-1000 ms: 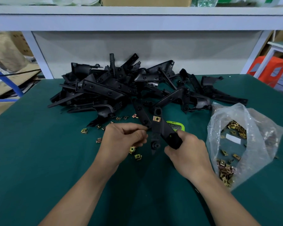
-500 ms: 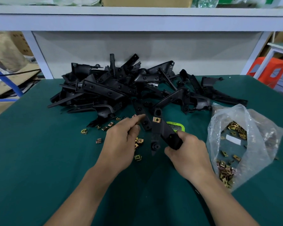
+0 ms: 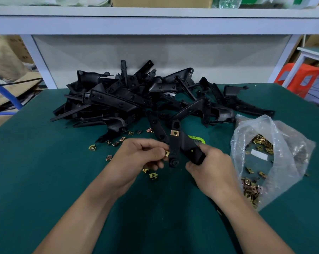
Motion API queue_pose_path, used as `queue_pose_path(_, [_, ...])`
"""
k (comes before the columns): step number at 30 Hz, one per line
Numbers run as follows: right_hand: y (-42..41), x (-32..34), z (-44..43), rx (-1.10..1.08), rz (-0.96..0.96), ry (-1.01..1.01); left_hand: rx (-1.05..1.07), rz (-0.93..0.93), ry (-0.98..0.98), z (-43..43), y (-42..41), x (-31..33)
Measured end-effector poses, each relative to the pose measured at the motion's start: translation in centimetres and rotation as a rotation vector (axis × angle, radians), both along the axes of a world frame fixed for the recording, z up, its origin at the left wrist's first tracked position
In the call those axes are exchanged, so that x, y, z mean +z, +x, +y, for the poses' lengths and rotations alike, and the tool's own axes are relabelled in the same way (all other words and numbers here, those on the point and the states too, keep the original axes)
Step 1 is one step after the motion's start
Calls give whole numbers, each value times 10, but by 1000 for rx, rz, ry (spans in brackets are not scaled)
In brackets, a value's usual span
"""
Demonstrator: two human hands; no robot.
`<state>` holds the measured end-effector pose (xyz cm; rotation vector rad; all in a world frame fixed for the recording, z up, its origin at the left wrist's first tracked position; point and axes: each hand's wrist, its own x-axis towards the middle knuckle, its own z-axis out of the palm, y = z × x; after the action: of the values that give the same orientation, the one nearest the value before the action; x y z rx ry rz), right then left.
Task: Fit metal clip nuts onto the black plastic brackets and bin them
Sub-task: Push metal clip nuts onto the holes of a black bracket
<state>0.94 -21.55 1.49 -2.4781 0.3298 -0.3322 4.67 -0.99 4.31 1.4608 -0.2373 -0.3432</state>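
Above the green table (image 3: 45,180), the left hand (image 3: 136,160) is pinching what looks like a clip nut (image 3: 166,154) against the black bracket (image 3: 175,149), which the right hand (image 3: 210,171) is gripping.

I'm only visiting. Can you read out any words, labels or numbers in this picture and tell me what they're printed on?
Nothing here is clear enough to quote.
Lime-green item behind the held bracket: dark print, too blurred to read.
White slip inside the plastic bag: no print legible.
Cardboard box, far left: dark marks, too small to read.
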Motion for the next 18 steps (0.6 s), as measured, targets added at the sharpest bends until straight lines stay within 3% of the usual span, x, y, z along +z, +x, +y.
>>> queue_pose_path(12, [0, 0, 0, 7, 67, -4, 82, 35, -27, -5, -1, -3])
queue_pose_path(18, [0, 2, 0, -57, 49, -107, 168, 41, 17, -19, -8, -3])
